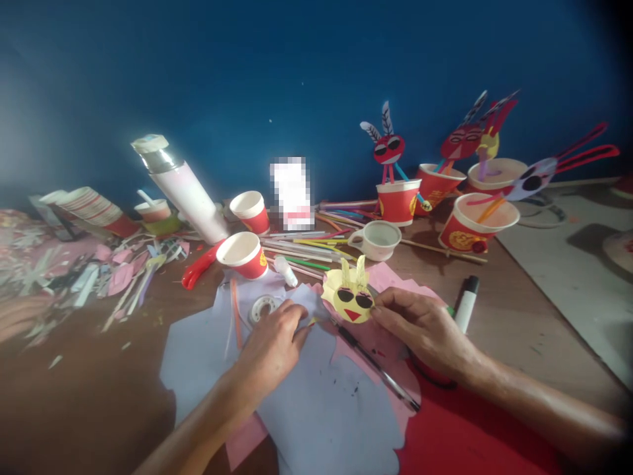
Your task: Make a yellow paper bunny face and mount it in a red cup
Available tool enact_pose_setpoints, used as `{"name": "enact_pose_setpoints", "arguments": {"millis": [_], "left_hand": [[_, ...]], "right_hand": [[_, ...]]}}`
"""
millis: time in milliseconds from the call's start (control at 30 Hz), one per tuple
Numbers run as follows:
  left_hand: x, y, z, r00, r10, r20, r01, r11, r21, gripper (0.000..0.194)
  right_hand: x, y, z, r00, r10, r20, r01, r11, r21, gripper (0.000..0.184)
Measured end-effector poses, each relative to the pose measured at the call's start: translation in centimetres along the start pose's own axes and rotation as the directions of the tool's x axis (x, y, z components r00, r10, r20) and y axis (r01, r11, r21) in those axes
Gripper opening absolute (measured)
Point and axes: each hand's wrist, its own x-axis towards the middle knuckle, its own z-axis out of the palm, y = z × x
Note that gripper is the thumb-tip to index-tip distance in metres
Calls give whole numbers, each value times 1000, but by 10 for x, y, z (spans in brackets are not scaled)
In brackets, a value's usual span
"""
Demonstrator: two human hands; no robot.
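Note:
Between the thumb and fingers of my right hand (420,326) is the edge of a yellow paper face (353,303). It has black oval eyes, a red triangular mouth and two feather-like ears on top. My left hand (274,343) is closed over the blue-grey paper (326,389), with a small yellow paper piece (312,321) at its fingertips. Partly behind that hand lies a white tape roll (258,307). Below the face, a black pen (378,369) rests across pink paper (410,280). Right of my right hand is a white marker with a black cap (467,303).
Red paper cups (398,201) with paper figures stand at the back right. A white mug (378,241), pencils (316,249), another cup (243,256) and a leaning white thermos (185,191) line the back. Paper scraps (123,267) and another person's blurred hand (22,313) are at left.

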Motion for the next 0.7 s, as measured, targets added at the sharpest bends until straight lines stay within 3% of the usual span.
{"name": "enact_pose_setpoints", "arguments": {"millis": [533, 700], "left_hand": [[0, 13, 0, 1000, 10, 13, -11, 997, 73, 23], [-16, 14, -18, 1000, -14, 13, 14, 999, 40, 20]], "right_hand": [[0, -5, 1, 999, -11, 50, 13, 1000, -22, 23], [-1, -4, 1, 998, -21, 56, 22, 999, -23, 21]]}}
